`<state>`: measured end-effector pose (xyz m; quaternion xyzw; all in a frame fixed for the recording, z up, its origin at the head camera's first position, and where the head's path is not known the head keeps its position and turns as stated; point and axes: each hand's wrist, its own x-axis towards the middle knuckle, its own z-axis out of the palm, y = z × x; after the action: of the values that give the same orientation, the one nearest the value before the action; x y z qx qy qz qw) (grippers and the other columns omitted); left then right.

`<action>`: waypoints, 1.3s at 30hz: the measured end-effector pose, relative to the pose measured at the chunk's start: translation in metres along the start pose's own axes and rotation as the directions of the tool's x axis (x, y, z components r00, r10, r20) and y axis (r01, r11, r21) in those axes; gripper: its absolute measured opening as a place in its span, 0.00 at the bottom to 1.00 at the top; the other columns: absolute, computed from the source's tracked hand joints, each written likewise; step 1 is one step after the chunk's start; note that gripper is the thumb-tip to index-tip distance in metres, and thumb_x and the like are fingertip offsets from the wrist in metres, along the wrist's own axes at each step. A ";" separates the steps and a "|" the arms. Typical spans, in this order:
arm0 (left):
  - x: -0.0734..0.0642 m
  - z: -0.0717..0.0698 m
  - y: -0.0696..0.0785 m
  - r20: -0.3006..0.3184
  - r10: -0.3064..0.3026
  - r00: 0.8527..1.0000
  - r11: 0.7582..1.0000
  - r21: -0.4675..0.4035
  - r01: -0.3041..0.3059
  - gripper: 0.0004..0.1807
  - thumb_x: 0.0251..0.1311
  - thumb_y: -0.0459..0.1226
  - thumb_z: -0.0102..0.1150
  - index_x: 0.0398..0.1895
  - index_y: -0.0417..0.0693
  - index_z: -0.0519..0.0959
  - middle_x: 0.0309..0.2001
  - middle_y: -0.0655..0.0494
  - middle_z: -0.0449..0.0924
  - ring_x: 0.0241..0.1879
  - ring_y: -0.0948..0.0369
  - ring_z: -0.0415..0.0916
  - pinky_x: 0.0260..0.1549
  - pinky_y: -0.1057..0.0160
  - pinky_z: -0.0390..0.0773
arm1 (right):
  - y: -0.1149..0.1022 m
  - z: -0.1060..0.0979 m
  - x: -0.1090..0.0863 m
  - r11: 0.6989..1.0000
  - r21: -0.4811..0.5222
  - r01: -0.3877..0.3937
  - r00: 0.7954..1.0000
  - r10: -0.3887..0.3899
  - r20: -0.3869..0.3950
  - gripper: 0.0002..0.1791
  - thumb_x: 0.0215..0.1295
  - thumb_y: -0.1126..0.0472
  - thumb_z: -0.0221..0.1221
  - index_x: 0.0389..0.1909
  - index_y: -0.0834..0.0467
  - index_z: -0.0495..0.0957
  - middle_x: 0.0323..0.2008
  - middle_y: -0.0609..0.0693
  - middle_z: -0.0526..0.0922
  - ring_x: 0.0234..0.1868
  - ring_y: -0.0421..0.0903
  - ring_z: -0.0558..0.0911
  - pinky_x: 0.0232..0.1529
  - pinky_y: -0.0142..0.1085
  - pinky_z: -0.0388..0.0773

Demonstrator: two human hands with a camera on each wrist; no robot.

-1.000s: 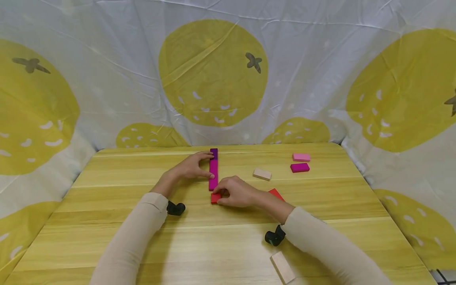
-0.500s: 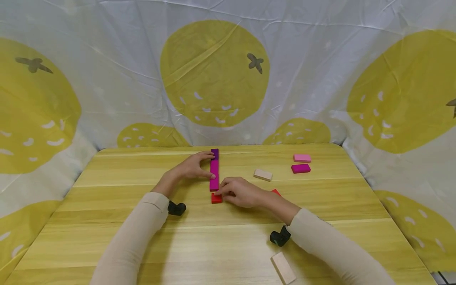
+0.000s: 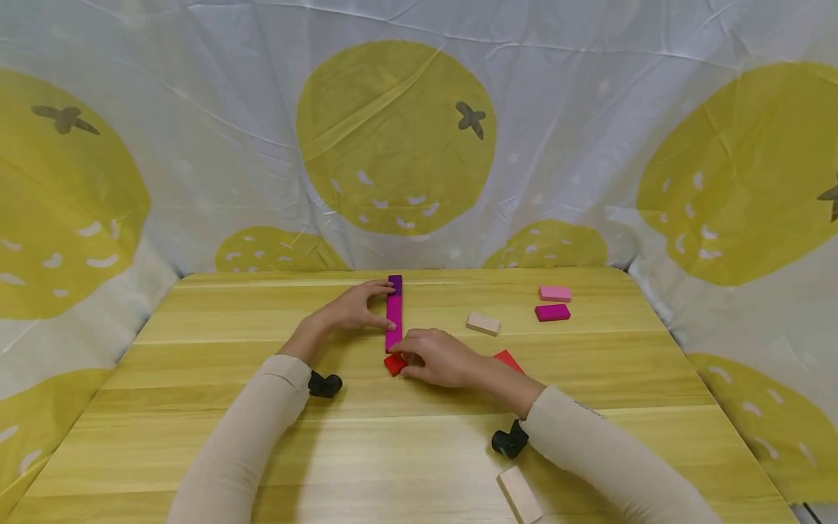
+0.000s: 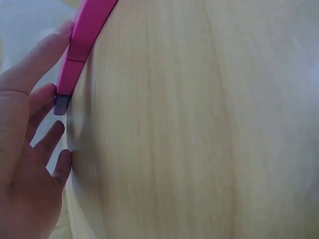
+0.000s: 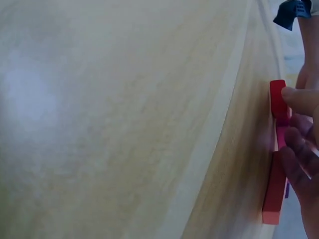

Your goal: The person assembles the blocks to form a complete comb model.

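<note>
A row of blocks lies end to end on the table, with a dark purple block [image 3: 395, 280] at the far end and magenta blocks [image 3: 394, 309] nearer. My left hand [image 3: 353, 306] rests along the row's left side, its thumb [image 4: 60, 32] against the magenta and a fingertip at the purple block. At the near end, my right hand [image 3: 439, 356] pinches a small red block [image 3: 393, 364], which sits askew to the row. In the right wrist view the thumb presses on that red block [image 5: 277, 97].
A second red block [image 3: 507, 360] lies partly behind my right forearm. Plain wooden blocks lie at the middle [image 3: 483, 324] and near front [image 3: 520, 495]. Further right are a pink block [image 3: 554, 293] and a magenta block [image 3: 553, 312]. A patterned curtain [image 3: 556, 145] hangs behind the table.
The red block at the near end of the row has turned from square to angled. My right fingers shifted slightly right, then came back onto it. The left hand stays in place.
</note>
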<state>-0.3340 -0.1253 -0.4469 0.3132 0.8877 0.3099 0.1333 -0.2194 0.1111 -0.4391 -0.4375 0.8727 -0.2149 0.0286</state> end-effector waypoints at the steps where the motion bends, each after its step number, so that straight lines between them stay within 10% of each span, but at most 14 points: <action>1: 0.000 0.000 0.000 0.000 0.000 1.000 1.000 0.001 0.000 0.46 0.57 0.47 0.78 0.74 0.37 0.69 0.77 0.43 0.60 0.78 0.44 0.51 0.75 0.46 0.53 | 0.000 0.000 0.000 1.000 -0.008 0.002 1.000 -0.002 0.002 0.14 0.70 0.58 0.68 0.54 0.57 0.87 0.38 0.45 0.80 0.37 0.39 0.76 0.42 0.29 0.75; 39: 0.000 0.000 0.001 -0.007 0.019 1.000 1.000 0.002 -0.019 0.45 0.57 0.47 0.78 0.73 0.35 0.70 0.77 0.42 0.62 0.77 0.43 0.52 0.74 0.45 0.54 | 0.001 0.010 0.009 0.988 -0.151 -0.037 0.993 0.020 -0.114 0.11 0.67 0.51 0.71 0.42 0.54 0.91 0.39 0.44 0.86 0.38 0.38 0.83 0.43 0.32 0.82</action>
<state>-0.3338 -0.1250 -0.4464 0.3208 0.8855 0.3111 0.1271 -0.2232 0.1014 -0.4478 -0.4132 0.8930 -0.1712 -0.0508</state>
